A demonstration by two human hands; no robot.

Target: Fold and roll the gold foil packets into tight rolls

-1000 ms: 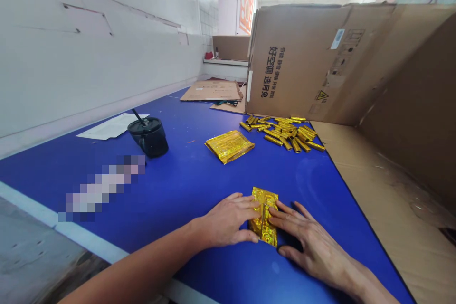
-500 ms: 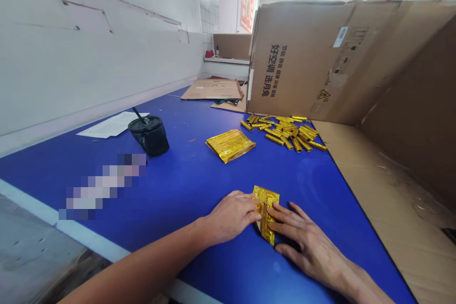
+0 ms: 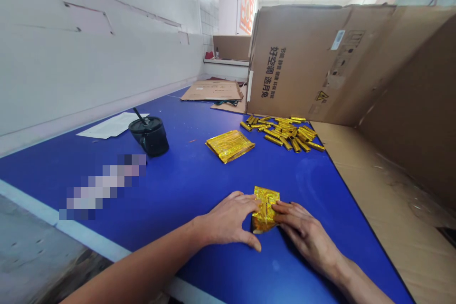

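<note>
A small piece of gold foil paper (image 3: 265,206) lies on the blue table between my hands, its lower edge curving up and folded over. My left hand (image 3: 233,218) rests at its left side, fingertips on the foil and thumb spread away toward me, touching no foil. At the right edge, my right hand (image 3: 301,225) has its fingers close together on the foil; its thumb is mostly hidden beneath them. Beyond my hands sits a flat stack of gold foil sheets (image 3: 230,146). Farther right is a pile of narrow gold foil tubes (image 3: 287,132).
A large cardboard box (image 3: 302,61) stands along the right side, its flap (image 3: 377,199) beside the table edge. To the left are a dark lidded cup (image 3: 151,137) with a straw and a white paper (image 3: 109,126). Flattened cardboard (image 3: 212,90) lies at the back.
The foil's lower part, which pointed toward me, is now folded up. My left thumb has moved off the foil and spread outward; my right fingers have drawn together at the right edge.
</note>
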